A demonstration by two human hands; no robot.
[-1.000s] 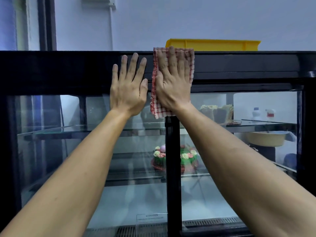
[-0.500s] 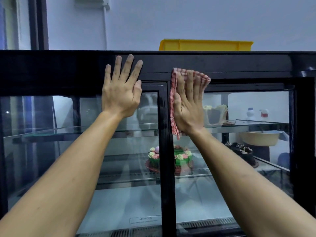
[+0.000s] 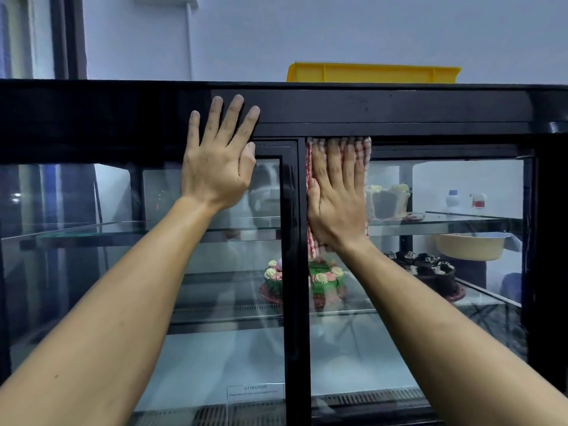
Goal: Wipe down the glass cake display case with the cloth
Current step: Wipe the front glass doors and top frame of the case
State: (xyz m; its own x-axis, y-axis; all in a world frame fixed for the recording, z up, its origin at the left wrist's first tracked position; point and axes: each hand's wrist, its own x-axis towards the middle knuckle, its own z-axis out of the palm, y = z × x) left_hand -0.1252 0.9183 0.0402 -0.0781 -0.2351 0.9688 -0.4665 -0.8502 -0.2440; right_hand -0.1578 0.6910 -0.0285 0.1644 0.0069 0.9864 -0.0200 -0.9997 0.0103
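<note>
The display case [image 3: 399,109] filled nearly the whole view, a black frame around two glass doors split by a dark centre post [image 3: 296,272], with glass shelves inside. On its top, toward one o'clock, sat a yellow tray [image 3: 372,72]. Inside, a green cake [image 3: 325,278] with pink and cream flowers stood behind the post near six o'clock of the right hand, a dark chocolate cake [image 3: 430,272] lay toward four o'clock, and a pale cut cake [image 3: 388,201] sat on the upper shelf at three o'clock. The left hand [image 3: 219,167] was spread flat, fingers straight and apart, pressed on the frame and the top of the left door, holding nothing and seemingly bracing. The right hand [image 3: 336,204] lay flat with fingers straight and together, pressing the red-checked cloth [image 3: 364,149] against the upper corner of the right door's glass, just beside the post. The cloth showed above the fingertips and below the wrist. Judging by this position, the wiping looked early: the cloth was at the top of one pane, and the rest of that pane, the left door and the lower glass appeared still to be done, though no streaks or marks showed which parts were clean.
</note>
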